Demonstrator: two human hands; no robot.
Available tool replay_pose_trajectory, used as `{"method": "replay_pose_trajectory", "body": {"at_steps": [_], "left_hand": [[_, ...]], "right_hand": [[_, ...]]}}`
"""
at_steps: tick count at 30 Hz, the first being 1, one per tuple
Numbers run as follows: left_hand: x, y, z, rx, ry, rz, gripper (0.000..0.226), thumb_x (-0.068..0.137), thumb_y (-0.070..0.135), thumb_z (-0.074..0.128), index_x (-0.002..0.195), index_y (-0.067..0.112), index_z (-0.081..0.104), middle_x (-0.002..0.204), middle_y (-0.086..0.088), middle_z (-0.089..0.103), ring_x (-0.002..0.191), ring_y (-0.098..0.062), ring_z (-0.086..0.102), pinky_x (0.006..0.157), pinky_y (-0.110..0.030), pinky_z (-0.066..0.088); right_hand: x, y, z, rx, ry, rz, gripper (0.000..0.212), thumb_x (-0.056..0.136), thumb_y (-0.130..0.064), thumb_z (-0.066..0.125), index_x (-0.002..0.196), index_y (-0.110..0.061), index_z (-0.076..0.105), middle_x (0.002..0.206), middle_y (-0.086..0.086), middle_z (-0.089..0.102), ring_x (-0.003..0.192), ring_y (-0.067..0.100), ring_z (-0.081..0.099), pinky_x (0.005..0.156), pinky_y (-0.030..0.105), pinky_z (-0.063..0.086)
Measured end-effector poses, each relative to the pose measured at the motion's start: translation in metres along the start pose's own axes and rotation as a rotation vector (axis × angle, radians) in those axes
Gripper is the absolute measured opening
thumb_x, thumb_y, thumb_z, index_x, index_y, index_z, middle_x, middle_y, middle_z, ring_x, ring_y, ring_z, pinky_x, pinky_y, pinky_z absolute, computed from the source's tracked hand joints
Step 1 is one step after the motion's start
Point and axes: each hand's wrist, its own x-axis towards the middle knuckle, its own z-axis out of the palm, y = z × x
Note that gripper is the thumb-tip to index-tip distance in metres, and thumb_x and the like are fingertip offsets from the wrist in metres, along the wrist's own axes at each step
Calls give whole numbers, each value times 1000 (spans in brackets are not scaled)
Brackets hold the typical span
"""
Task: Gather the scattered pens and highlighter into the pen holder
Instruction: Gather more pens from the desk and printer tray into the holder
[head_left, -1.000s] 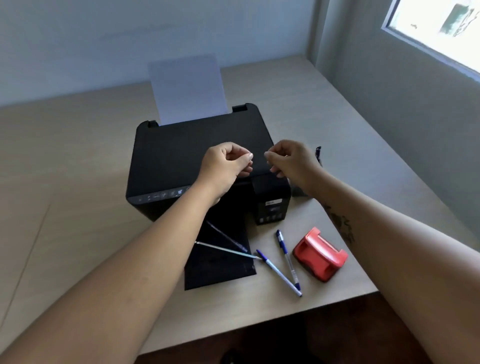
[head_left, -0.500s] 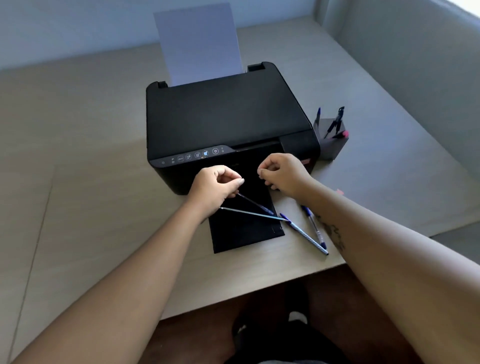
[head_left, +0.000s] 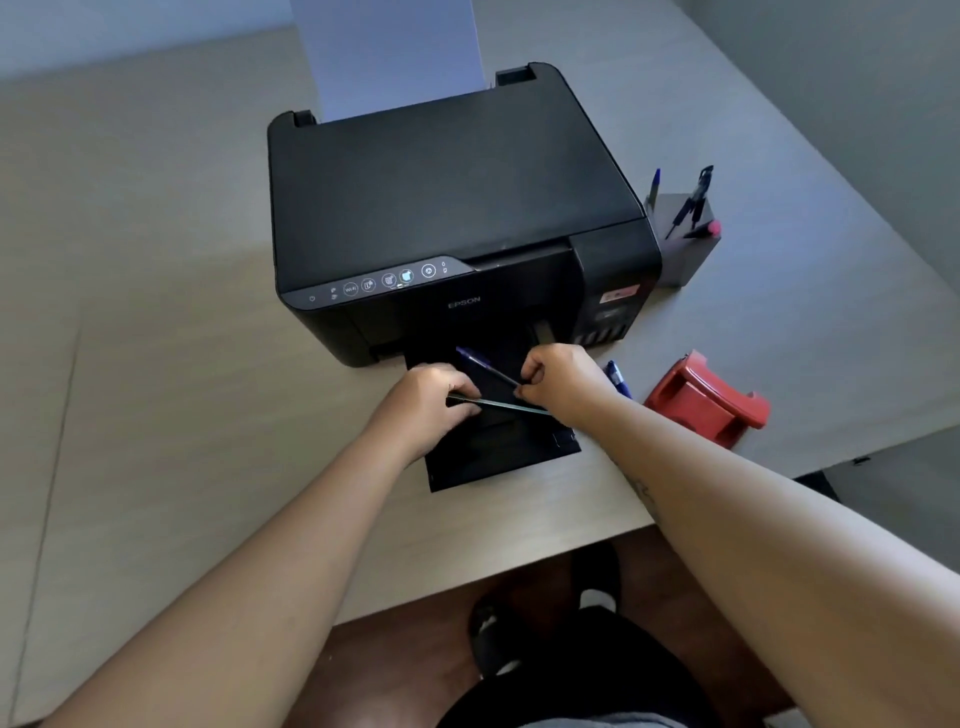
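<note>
Two pens lie on the printer's black output tray (head_left: 498, 462). My left hand (head_left: 434, 402) pinches the left end of a thin clear pen (head_left: 506, 407). My right hand (head_left: 558, 376) pinches the tip end of a blue-capped pen (head_left: 480, 362) that points up-left. Just right of my right hand, another blue pen (head_left: 618, 378) lies on the desk, partly hidden by my wrist. A grey square pen holder (head_left: 685, 249) stands right of the printer with pens and a pink-tipped highlighter (head_left: 706, 228) in it.
A black Epson printer (head_left: 447, 208) with white paper (head_left: 389, 52) in its rear feed fills the middle of the beige desk (head_left: 156, 364). A red hole punch (head_left: 706, 397) sits at the right near the desk's front edge. Below the edge are dark floor and my feet.
Both hands came down from above the printer to the output tray and closed on the two pens there. The camera tilted downward, bringing the pen holder into view.
</note>
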Motion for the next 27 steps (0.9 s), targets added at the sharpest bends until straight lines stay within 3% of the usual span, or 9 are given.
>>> {"method": "replay_pose_trajectory", "body": {"at_steps": [3, 11, 16, 19, 21, 25, 27], "left_hand": [[1, -5, 2, 132, -23, 67, 15, 82, 18, 74, 97, 16, 74, 97, -2, 69, 97, -22, 57, 86, -38, 49], [-2, -7, 0, 313, -51, 147, 10, 89, 17, 64, 97, 13, 69, 97, -5, 63, 97, -25, 56, 81, -41, 50], [-8, -1, -13, 286, -93, 161, 11, 92, 19, 60, 98, 10, 63, 99, -7, 59, 92, -24, 58, 79, -41, 51], [-10, 7, -26, 237, -78, 155, 10, 93, 18, 59, 99, 11, 62, 100, -4, 57, 87, -22, 57, 76, -38, 50], [-10, 16, -36, 210, -64, 177, 8, 92, 18, 60, 98, 12, 62, 96, 0, 56, 85, -19, 56, 75, -32, 47], [-3, 41, -57, 194, -39, 236, 4, 92, 18, 60, 95, 16, 62, 93, 3, 54, 84, -15, 55, 76, -30, 48], [4, 57, -66, 179, -10, 252, 4, 92, 17, 60, 95, 15, 62, 93, 2, 56, 84, -14, 55, 76, -26, 45]], "right_hand": [[1, 0, 5, -18, 25, 15, 10, 85, -21, 70, 92, -17, 64, 95, 8, 67, 85, 28, 68, 75, 36, 57], [-6, 2, -5, -16, 43, 21, 4, 86, -15, 67, 89, -13, 67, 88, 10, 68, 69, 22, 62, 66, 31, 55], [-18, 7, -32, 54, 82, -45, 3, 82, -12, 67, 84, -10, 68, 86, 8, 68, 67, 20, 61, 63, 32, 56], [-31, 9, -56, 65, 79, -75, 4, 82, -13, 67, 82, -11, 70, 80, 2, 64, 65, 15, 55, 54, 21, 45], [-40, 12, -72, 84, 90, -85, 5, 82, -12, 66, 80, -10, 70, 74, 0, 63, 64, 14, 53, 55, 21, 44], [-54, 18, -109, 145, 207, -103, 6, 82, -8, 66, 78, -6, 71, 61, -7, 59, 55, 4, 50, 57, 21, 40], [-60, 21, -129, 220, 273, -96, 5, 83, -6, 67, 79, -7, 69, 59, -2, 59, 53, 10, 51, 52, 18, 41]]}}
